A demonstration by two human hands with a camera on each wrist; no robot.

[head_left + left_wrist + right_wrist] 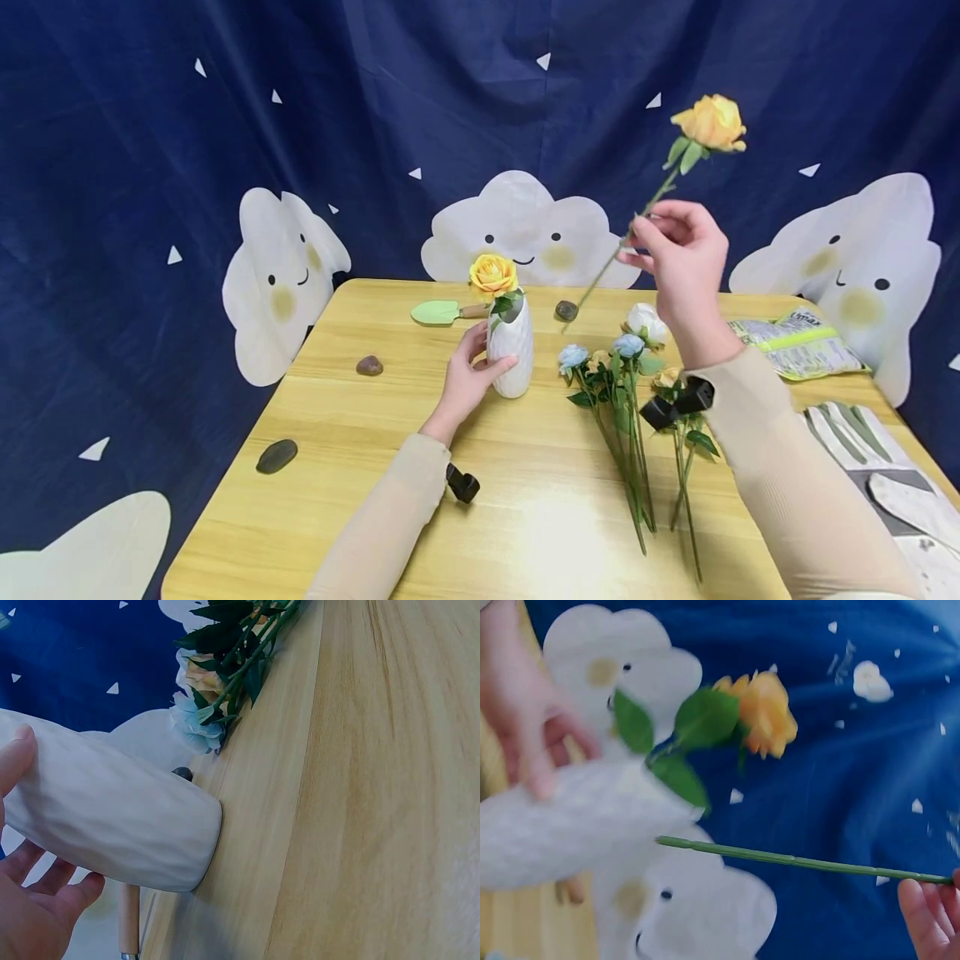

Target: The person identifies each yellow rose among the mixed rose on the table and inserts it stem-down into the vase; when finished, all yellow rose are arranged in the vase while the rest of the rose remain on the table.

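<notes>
White textured vase [516,340], left grip [469,375] curled round it, holds one yellow rose [493,276]. Right grip [688,258] pinches an orange-yellow rose [709,123], not yet in; more long-stemmed flowers [628,345] lie on wooden tabletop [345,450].

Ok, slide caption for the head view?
Left hand gripping white vase with yellow rose, right hand holding second rose aloft.

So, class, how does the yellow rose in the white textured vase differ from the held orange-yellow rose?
The vase rose sits in the vase; the right hand pinches the held rose. The vase rose's stem end is hidden; the held rose's shows. Both are yellowish.
</notes>
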